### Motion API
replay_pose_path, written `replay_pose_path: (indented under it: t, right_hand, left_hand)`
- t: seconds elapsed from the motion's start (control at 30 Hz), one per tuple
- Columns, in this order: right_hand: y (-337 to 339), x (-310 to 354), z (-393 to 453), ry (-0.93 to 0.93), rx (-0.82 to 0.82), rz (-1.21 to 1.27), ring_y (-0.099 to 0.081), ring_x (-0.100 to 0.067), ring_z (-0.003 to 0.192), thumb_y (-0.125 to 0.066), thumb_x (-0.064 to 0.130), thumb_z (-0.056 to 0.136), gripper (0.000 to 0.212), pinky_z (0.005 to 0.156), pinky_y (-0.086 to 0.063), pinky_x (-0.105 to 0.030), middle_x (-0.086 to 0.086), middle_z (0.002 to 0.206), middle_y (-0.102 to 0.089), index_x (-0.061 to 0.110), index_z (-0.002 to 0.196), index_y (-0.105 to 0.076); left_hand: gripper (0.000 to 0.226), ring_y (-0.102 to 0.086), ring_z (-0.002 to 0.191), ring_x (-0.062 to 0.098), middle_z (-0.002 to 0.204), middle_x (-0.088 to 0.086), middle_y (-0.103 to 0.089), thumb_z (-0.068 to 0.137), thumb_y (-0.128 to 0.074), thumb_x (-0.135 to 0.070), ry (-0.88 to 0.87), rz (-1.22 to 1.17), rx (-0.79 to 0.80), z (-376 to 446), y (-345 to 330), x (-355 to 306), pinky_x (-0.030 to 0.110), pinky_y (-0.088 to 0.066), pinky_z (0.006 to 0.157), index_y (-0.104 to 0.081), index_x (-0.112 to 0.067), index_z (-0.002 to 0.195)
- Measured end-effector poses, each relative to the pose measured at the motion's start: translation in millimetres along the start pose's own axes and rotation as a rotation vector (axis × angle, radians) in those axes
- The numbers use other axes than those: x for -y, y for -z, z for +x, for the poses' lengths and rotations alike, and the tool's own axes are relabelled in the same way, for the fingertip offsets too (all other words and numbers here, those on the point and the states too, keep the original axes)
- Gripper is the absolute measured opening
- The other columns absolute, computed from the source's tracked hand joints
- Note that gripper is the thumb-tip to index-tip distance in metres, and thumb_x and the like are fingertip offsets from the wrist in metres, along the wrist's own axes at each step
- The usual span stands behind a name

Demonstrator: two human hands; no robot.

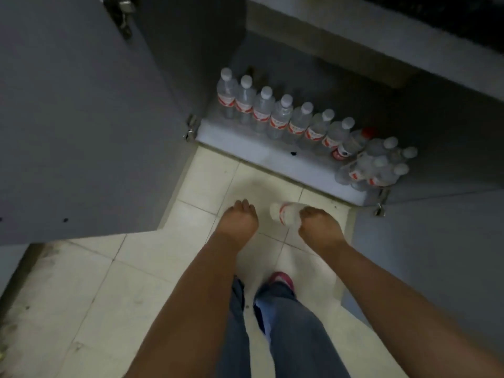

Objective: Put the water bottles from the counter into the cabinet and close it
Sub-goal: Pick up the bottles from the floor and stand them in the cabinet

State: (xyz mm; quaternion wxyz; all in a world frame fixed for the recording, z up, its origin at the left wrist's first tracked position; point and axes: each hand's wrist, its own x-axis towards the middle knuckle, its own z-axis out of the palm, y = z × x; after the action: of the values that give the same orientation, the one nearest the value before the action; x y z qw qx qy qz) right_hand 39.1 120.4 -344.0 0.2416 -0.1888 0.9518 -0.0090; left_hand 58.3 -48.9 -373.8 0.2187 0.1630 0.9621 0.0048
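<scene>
Clear plastic in our right hand [317, 225]: fingers curl round the body of a water bottle [285, 212], its long axis lying sideways, cap pointing left toward our left hand [240, 218], whose loosely curled fingers hold nothing. Ahead and below, the cabinet [272, 154] stands open, a row of bottles [281, 118] along its floor. We judge the right hand nearer; the bottle needs tipping upright.

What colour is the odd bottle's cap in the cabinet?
Red, on the bottle right of the white-capped row; head view.
</scene>
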Motion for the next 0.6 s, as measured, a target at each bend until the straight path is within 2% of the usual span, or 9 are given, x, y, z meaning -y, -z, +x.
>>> replay_pose_path:
  t: [0.07, 0.1, 0.13, 0.17, 0.2, 0.23, 0.37, 0.47, 0.6]
  right_hand:
    - [9.3, -16.9, 29.7, -0.139, 0.01, 0.037, -0.072, -0.03, 0.081, -0.066, -0.011, 0.066, 0.029, 0.065, -0.056, -0.026, -0.022, 0.094, -0.072, -0.007, 0.095, -0.069]
    - [7.3, -29.0, 44.8, -0.211, 0.043, 0.039, -0.066, -0.031, 0.1, -0.058, -0.002, 0.08, 0.031, 0.081, -0.053, -0.029, -0.02, 0.113, -0.067, -0.005, 0.111, -0.063]
    - [5.3, -41.1, 58.1, -0.263, 0.094, 0.066, -0.062, -0.031, 0.109, -0.052, 0.004, 0.086, 0.033, 0.088, -0.05, -0.031, -0.018, 0.121, -0.063, -0.002, 0.118, -0.059]
    - [1.4, -53.7, 71.6, -0.29, 0.106, 0.086, -0.06, -0.031, 0.11, -0.05, 0.006, 0.088, 0.033, 0.089, -0.049, -0.032, -0.018, 0.122, -0.062, -0.002, 0.119, -0.058]
    - [-2.6, -65.9, 83.7, -0.303, 0.099, 0.072, -0.06, -0.032, 0.109, -0.05, 0.006, 0.087, 0.032, 0.088, -0.049, -0.033, -0.018, 0.121, -0.062, -0.002, 0.117, -0.059]
    - [-7.5, -77.6, 94.4, -0.312, 0.079, 0.052, -0.06, -0.032, 0.108, -0.051, 0.007, 0.087, 0.031, 0.086, -0.049, -0.032, -0.018, 0.119, -0.063, -0.002, 0.115, -0.06]
    - [-23.2, -125.6, 127.1, -0.361, -0.017, 0.003, -0.061, -0.033, 0.105, -0.056, 0.016, 0.087, 0.029, 0.079, -0.049, -0.03, -0.019, 0.115, -0.065, -0.001, 0.11, -0.062]
    - [-36.7, -158.1, 141.2, -0.424, -0.098, 0.025, -0.063, -0.032, 0.103, -0.061, 0.019, 0.085, 0.033, 0.078, -0.05, -0.029, -0.018, 0.111, -0.068, 0.002, 0.113, -0.064]
    - [-53.9, -185.8, 155.9, -0.471, -0.214, 0.068, -0.062, -0.031, 0.103, -0.061, 0.017, 0.084, 0.031, 0.075, -0.046, -0.026, -0.017, 0.11, -0.067, 0.003, 0.111, -0.064]
  left_hand:
    - [0.01, -0.059, 0.034, 0.017, 0.041, 0.006, -0.061, 0.033, -0.058, -0.004, 0.015, 0.079, 0.022, 36.1, 21.7, 6.9, 0.013, -0.041, 0.029, -0.065, -0.003, 0.04]
    - [0.019, -0.064, 0.043, 0.019, 0.049, 0.009, -0.065, 0.03, -0.066, 0.001, 0.021, 0.155, 0.053, 49.0, 34.7, 5.0, 0.016, -0.047, 0.034, -0.068, 0.0, 0.049]
    - [0.028, -0.071, 0.063, 0.023, 0.068, 0.016, -0.071, 0.04, -0.072, 0.005, 0.01, 0.194, 0.106, 64.9, 41.9, 3.9, 0.023, -0.056, 0.049, -0.071, 0.006, 0.068]
    - [0.029, -0.07, 0.089, 0.029, 0.095, 0.021, -0.07, 0.063, -0.069, 0.008, -0.034, 0.213, 0.149, 84.0, 41.1, 3.3, 0.029, -0.058, 0.072, -0.067, 0.011, 0.093]
    - [0.031, -0.063, 0.109, 0.032, 0.115, 0.021, -0.064, 0.081, -0.056, 0.01, -0.068, 0.23, 0.18, 108.2, 33.7, 3.4, 0.032, -0.053, 0.089, -0.06, 0.009, 0.111]
    - [0.032, -0.058, 0.117, 0.031, 0.124, 0.018, -0.06, 0.088, -0.048, 0.011, -0.073, 0.211, 0.18, 129.3, 31.8, 2.4, 0.034, -0.049, 0.096, -0.056, 0.005, 0.118]
    - [0.03, -0.058, 0.118, 0.03, 0.128, 0.014, -0.059, 0.091, -0.049, 0.0, -0.044, 0.201, 0.197, 198.3, 24.4, -11.9, 0.033, -0.048, 0.098, -0.059, -0.001, 0.12]
    - [0.031, -0.053, 0.122, 0.036, 0.131, 0.02, -0.055, 0.094, -0.048, -0.003, -0.092, 0.203, 0.064, 232.6, 14.9, -26.3, 0.038, -0.046, 0.098, -0.055, 0.001, 0.124]
    - [0.028, -0.056, 0.117, 0.037, 0.125, 0.022, -0.058, 0.092, -0.048, -0.002, -0.16, 0.227, -0.091, 266.6, 4.1, -46.9, 0.039, -0.048, 0.094, -0.057, 0.003, 0.118]
